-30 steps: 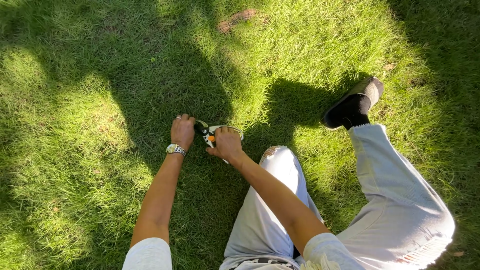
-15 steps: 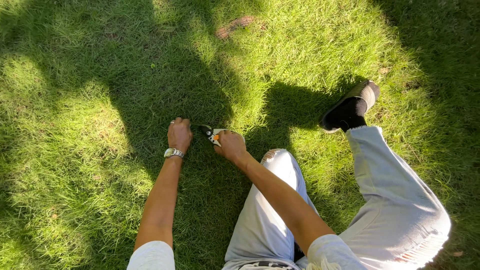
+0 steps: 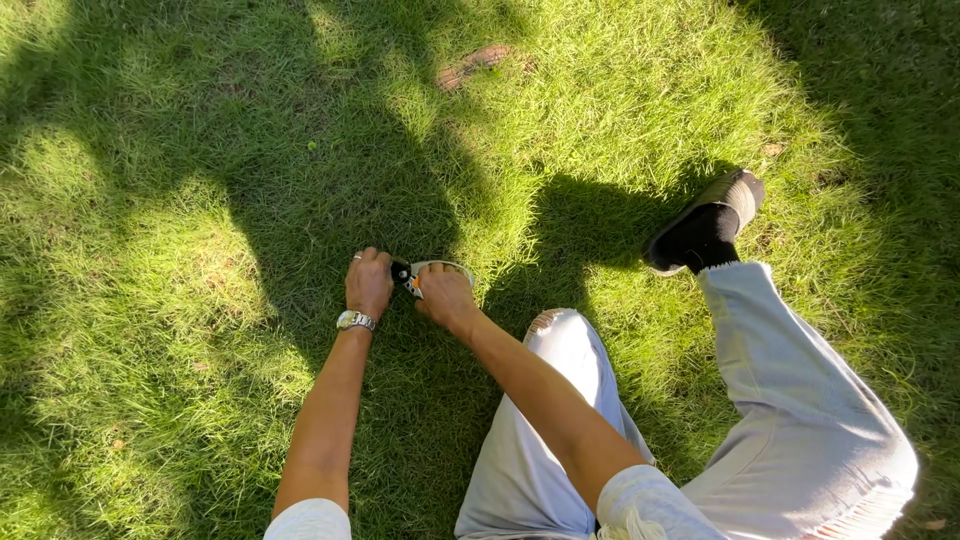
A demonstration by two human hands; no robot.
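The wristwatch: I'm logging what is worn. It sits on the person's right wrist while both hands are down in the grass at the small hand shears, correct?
Not quite. The head view shows the wristwatch on the left wrist, just behind the left hand. The rest holds: both hands are down in the grass, with the right hand gripping the small hand shears.

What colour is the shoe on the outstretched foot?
Black shoe with a pale sole, head view.

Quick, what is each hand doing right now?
Left hand: closed down on the grass.
Right hand: closed around the garden shears.
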